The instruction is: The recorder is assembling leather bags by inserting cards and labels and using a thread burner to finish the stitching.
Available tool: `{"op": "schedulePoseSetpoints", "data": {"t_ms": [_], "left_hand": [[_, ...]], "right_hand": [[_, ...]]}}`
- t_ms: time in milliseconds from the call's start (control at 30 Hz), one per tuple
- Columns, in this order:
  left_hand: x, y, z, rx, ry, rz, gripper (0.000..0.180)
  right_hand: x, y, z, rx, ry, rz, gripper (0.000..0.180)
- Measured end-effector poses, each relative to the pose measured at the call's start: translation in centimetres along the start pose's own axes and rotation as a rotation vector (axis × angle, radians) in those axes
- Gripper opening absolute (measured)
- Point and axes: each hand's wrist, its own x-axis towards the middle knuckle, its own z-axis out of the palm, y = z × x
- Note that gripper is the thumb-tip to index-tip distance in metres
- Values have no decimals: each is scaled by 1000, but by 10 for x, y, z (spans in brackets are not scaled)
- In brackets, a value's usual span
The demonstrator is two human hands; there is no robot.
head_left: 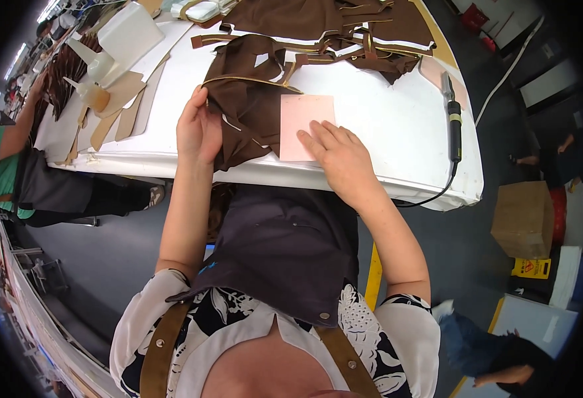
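A dark brown fabric piece (248, 109) with a gold-coloured zipper strip lies crumpled at the table's near edge. My left hand (198, 129) grips its left side, fingers curled at the cloth's edge. Just right of it, a pale pink square sheet (296, 123) lies flat, its left edge over the brown fabric. My right hand (343, 156) rests on the sheet's right part, fingers stretched out and holding nothing. Whatever lies under the sheet is hidden.
More brown fabric pieces (285, 20) with zippers cover the table's far side. A corded tool (455, 132) with a black handle lies at right. Plastic bottles (95, 96) and brown card patterns (127, 86) stand and lie at left. A co-worker's arm (20, 123) is beyond.
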Motion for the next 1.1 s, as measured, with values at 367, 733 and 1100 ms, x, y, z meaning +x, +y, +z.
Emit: {"op": "schedulePoseSetpoints", "data": {"t_ms": [367, 733, 1100], "left_hand": [[-13, -2, 7, 408, 17, 35, 11], [-23, -37, 13, 1117, -98, 288, 17], [-23, 18, -45, 847, 109, 389, 16]], "right_hand": [[-19, 31, -22, 56, 113, 128, 55], [66, 26, -5, 108, 25, 336, 36], [127, 12, 59, 4, 114, 198, 16]]}}
